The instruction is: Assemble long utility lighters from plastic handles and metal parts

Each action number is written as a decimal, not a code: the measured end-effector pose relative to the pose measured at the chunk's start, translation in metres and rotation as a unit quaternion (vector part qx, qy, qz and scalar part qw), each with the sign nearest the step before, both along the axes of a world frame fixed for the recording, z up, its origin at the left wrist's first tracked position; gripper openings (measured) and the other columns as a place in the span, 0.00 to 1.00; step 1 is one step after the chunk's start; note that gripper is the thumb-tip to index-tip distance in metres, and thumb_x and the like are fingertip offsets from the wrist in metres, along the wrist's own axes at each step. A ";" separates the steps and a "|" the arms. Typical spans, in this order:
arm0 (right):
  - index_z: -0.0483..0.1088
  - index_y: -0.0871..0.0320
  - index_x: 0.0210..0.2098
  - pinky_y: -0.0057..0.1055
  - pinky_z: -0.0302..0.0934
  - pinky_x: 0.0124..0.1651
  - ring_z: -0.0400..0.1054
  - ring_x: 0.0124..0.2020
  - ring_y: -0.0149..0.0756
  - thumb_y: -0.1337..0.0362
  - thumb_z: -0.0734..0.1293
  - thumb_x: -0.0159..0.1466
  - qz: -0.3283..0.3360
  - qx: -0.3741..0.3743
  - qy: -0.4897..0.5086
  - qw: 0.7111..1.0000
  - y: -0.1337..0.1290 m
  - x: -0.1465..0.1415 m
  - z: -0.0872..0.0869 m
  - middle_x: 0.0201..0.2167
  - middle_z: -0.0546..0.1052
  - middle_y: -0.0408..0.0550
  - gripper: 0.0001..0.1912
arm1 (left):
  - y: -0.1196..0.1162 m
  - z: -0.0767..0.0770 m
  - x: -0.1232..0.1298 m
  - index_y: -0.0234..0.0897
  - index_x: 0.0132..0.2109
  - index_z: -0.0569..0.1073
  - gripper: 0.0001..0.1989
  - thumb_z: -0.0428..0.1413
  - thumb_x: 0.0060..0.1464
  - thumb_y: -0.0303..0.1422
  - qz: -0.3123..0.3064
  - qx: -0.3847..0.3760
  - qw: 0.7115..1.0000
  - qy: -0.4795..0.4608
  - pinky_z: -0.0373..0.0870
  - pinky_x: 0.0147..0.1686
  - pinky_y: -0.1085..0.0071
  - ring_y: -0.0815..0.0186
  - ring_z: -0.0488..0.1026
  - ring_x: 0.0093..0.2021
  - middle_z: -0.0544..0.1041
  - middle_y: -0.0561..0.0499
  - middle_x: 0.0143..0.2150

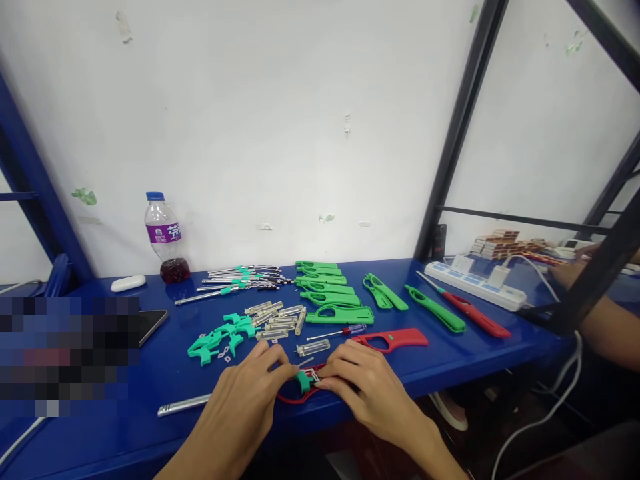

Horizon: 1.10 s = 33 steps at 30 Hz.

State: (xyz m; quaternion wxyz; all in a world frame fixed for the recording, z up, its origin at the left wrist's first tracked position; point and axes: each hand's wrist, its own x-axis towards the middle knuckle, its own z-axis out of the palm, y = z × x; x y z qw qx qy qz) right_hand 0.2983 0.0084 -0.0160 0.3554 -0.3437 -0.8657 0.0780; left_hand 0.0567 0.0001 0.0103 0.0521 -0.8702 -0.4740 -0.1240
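Note:
At the table's front edge, my left hand (253, 383) is closed, its fingertips pinching at a green trigger (303, 381). The trigger sits in a red lighter casing half (295, 400), mostly hidden by my hands. My right hand (367, 383) is closed on the casing's other side, fingertips by a small white linkage piece (314, 375). A metal lighter tube (184, 405) extends left from under my left hand. Just beyond lie a clear fuel tank (313, 347), another red casing half (400, 339) and a screwdriver (335, 333).
Behind my hands lie green triggers (235, 329), several fuel tanks (275, 325), metal tubes with wires (220, 291) and green casings (340, 315). An assembled red lighter (475, 315) and a power strip (475, 285) are right, a bottle (165, 240) left. Another person's arm (600, 320) shows at far right.

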 end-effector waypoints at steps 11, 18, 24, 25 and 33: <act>0.77 0.54 0.40 0.34 0.59 0.42 0.70 0.38 0.36 0.63 0.66 0.75 -0.003 0.007 0.015 1.000 0.000 -0.001 -0.001 0.37 0.80 0.42 0.08 | 0.000 0.005 0.000 0.48 0.55 0.80 0.29 0.48 0.61 0.13 -0.017 0.025 0.997 0.071 0.66 0.25 0.73 0.58 0.77 0.44 0.80 0.48 0.46; 0.77 0.54 0.40 0.34 0.59 0.42 0.70 0.38 0.37 0.62 0.66 0.76 -0.002 0.007 0.014 1.000 0.000 0.000 -0.003 0.37 0.80 0.43 0.09 | -0.009 0.011 0.006 0.45 0.53 0.78 0.25 0.49 0.61 0.13 -0.007 0.007 0.995 0.102 0.73 0.31 0.71 0.57 0.77 0.45 0.79 0.48 0.48; 0.78 0.54 0.40 0.33 0.60 0.43 0.70 0.37 0.36 0.60 0.66 0.76 -0.001 0.023 0.004 1.000 0.001 0.000 -0.002 0.37 0.80 0.43 0.10 | -0.015 0.013 0.009 0.43 0.51 0.78 0.11 0.52 0.70 0.26 -0.007 -0.014 0.995 0.099 0.76 0.34 0.69 0.55 0.77 0.50 0.78 0.46 0.50; 0.78 0.54 0.40 0.33 0.60 0.42 0.70 0.37 0.36 0.60 0.66 0.76 -0.001 0.022 0.002 1.000 0.001 0.000 -0.002 0.36 0.80 0.43 0.11 | -0.014 0.013 0.009 0.42 0.50 0.78 0.11 0.52 0.71 0.26 -0.005 -0.016 0.995 0.102 0.75 0.33 0.70 0.56 0.78 0.49 0.78 0.46 0.49; 0.78 0.55 0.40 0.34 0.59 0.42 0.69 0.38 0.37 0.58 0.64 0.77 0.007 0.011 -0.002 1.000 0.000 0.001 -0.001 0.37 0.79 0.46 0.13 | -0.014 0.016 0.017 0.38 0.53 0.78 0.16 0.52 0.67 0.19 0.014 -0.020 0.984 0.178 0.72 0.29 0.73 0.60 0.81 0.38 0.79 0.44 0.46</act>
